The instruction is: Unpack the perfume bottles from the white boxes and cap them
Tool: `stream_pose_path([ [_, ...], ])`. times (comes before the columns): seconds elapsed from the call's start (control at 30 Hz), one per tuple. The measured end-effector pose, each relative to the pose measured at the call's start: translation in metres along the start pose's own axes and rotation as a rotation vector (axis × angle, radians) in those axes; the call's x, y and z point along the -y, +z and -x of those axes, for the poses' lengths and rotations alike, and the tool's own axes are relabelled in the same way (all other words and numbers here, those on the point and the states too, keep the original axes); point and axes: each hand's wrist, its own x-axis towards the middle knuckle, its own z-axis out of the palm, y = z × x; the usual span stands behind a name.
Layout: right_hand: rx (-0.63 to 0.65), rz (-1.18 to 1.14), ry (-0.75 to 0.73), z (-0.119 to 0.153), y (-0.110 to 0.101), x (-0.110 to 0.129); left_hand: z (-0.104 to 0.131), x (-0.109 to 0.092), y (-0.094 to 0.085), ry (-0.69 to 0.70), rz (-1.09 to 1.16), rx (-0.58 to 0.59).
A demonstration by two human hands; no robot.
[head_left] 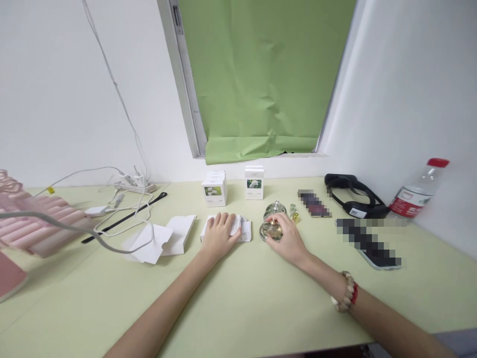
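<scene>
My left hand (219,236) lies over a white box (205,228) flat on the table, its fingers across the top and its thumb at the right side. Most of that box is hidden under the hand. A whitish flap or sheet (246,231) sticks out beside the thumb. My right hand (288,241) is closed around a round clear glass bottle (269,230) with a gold-coloured neck. Just behind it stands a second round glass bottle (275,208). Small clear and yellowish glass pieces (295,217) sit to the right of the bottles.
White boxes with flower pictures stand behind, one group at left (214,191), another at right (254,184). An opened white carton (164,241), cables (139,204) and a pink object (55,223) are left. Right are two phones (315,204), a black headset (357,201) and a plastic bottle (413,196).
</scene>
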Motion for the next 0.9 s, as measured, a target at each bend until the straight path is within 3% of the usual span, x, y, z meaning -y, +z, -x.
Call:
stream_pose_path([
  [0.2, -0.179, 0.089, 0.051, -0.003, 0.0, -0.011, 0.0, -0.001, 0.001, -0.012, 0.022, -0.003],
  [0.53, -0.064, 0.15, 0.086, -0.009, 0.001, -0.033, 0.001, -0.002, 0.002, -0.019, 0.042, -0.004],
  [0.77, -0.199, 0.139, 0.12, -0.009, -0.001, -0.027, 0.002, -0.006, 0.001, -0.018, 0.057, -0.001],
  [0.9, -0.152, 0.053, 0.096, -0.008, 0.002, -0.026, 0.002, -0.005, 0.002, -0.016, 0.041, -0.012],
])
